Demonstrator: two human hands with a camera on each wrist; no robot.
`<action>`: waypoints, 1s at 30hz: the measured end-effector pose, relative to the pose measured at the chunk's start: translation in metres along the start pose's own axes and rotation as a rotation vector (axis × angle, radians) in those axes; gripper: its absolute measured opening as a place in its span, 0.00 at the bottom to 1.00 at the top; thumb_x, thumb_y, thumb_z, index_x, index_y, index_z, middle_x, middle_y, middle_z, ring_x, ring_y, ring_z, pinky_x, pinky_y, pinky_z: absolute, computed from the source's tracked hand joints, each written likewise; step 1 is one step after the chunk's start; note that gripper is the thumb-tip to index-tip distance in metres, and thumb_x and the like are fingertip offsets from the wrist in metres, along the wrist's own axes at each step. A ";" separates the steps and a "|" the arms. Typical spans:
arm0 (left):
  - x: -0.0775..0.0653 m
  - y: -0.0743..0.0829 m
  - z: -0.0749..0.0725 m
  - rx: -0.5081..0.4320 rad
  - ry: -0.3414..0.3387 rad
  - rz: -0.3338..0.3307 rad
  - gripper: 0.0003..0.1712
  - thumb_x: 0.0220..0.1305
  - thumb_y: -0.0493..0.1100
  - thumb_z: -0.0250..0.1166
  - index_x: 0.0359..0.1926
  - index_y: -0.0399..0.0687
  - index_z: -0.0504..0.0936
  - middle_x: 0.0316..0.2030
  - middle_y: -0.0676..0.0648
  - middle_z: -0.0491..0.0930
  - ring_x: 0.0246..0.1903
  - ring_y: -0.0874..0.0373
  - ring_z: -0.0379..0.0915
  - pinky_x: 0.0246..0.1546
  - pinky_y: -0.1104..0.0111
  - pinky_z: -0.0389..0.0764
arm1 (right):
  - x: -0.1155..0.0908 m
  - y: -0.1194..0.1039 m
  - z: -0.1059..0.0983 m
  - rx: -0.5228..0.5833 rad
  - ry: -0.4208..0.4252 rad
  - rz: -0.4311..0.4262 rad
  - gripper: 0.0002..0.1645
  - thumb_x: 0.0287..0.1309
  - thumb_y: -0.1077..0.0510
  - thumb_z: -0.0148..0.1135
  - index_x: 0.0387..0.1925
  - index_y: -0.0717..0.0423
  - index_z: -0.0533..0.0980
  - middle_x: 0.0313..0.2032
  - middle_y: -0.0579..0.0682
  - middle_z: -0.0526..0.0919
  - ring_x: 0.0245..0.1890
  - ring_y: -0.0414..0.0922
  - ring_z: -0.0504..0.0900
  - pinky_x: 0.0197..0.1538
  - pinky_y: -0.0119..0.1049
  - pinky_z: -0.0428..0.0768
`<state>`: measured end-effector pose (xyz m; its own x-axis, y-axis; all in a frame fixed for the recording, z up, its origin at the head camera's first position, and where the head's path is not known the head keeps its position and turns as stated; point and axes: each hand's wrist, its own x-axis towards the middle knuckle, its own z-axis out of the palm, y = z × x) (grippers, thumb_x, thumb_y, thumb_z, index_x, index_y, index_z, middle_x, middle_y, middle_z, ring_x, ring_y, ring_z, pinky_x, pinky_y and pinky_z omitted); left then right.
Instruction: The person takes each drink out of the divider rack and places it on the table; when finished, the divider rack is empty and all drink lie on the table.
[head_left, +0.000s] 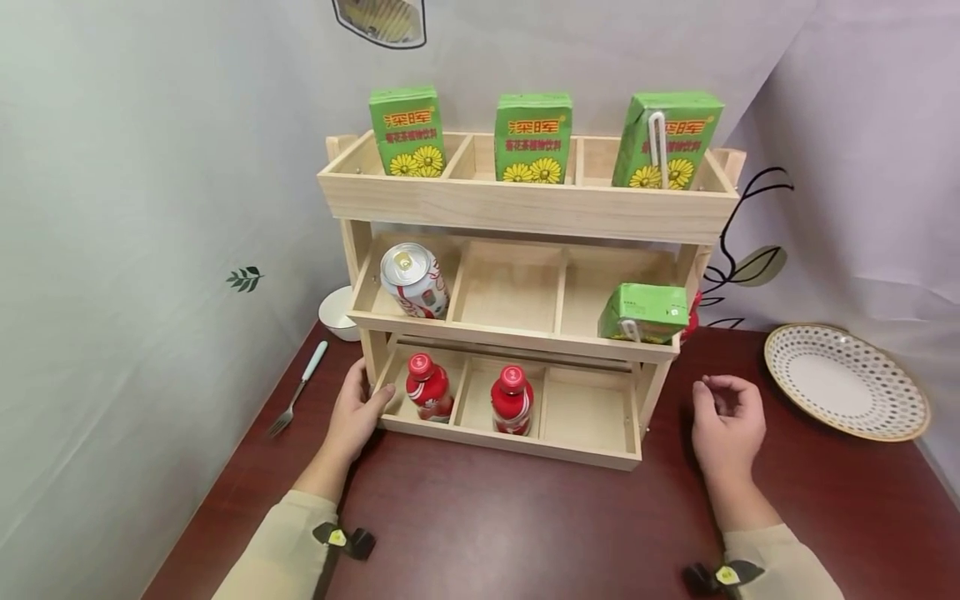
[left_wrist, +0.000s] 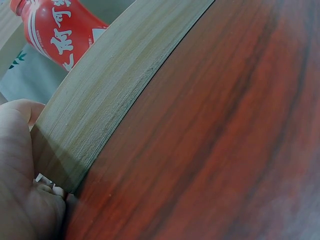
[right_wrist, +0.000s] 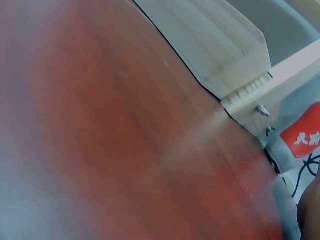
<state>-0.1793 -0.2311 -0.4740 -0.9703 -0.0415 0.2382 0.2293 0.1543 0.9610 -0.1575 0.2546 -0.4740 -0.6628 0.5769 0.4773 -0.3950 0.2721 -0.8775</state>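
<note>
Left hand point(head_left: 358, 414) grips the wooden rack point(head_left: 517, 208) at its bottom-left corner, about 9 o'clock of the lowest tier, thumb over the front rail. Right hand point(head_left: 726, 425) rests on the table point(head_left: 525, 533) at 3 o'clock, fingers loosely curled, holding nothing. Two red bottles point(head_left: 428, 387) stand in the lowest tier.

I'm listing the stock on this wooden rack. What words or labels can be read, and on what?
"深晖": orange brand characters on the upright green cartons, left carton and middle carton.
Smaller line beneath on those cartons: too small to read surely.
Right carton: print partly hidden by its straw.
"可": white character on the red bottle; the rest is cut off.
Can: script unreadable.
</note>
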 end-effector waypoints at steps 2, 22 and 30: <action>0.000 0.000 0.000 0.001 0.004 0.001 0.33 0.62 0.26 0.58 0.67 0.34 0.60 0.61 0.32 0.67 0.59 0.43 0.65 0.56 0.69 0.68 | -0.005 -0.002 -0.001 0.014 -0.020 -0.021 0.13 0.54 0.74 0.60 0.40 0.81 0.70 0.36 0.58 0.79 0.38 0.42 0.82 0.42 0.26 0.78; -0.001 -0.001 -0.003 0.013 0.001 0.004 0.33 0.62 0.26 0.58 0.67 0.31 0.59 0.59 0.30 0.68 0.58 0.38 0.65 0.54 0.70 0.69 | -0.034 -0.026 0.015 0.008 -0.091 -0.461 0.13 0.44 0.69 0.64 0.33 0.76 0.77 0.34 0.68 0.77 0.42 0.47 0.76 0.52 0.31 0.69; 0.000 0.000 -0.001 0.016 0.002 0.007 0.33 0.62 0.26 0.59 0.67 0.32 0.60 0.60 0.31 0.68 0.59 0.41 0.65 0.54 0.71 0.68 | -0.044 -0.036 0.024 0.049 -0.136 -0.585 0.12 0.46 0.66 0.64 0.31 0.75 0.78 0.34 0.67 0.79 0.41 0.53 0.77 0.52 0.34 0.71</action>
<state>-0.1794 -0.2323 -0.4740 -0.9686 -0.0421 0.2449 0.2346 0.1703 0.9571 -0.1298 0.2012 -0.4625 -0.4003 0.2376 0.8851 -0.7456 0.4772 -0.4653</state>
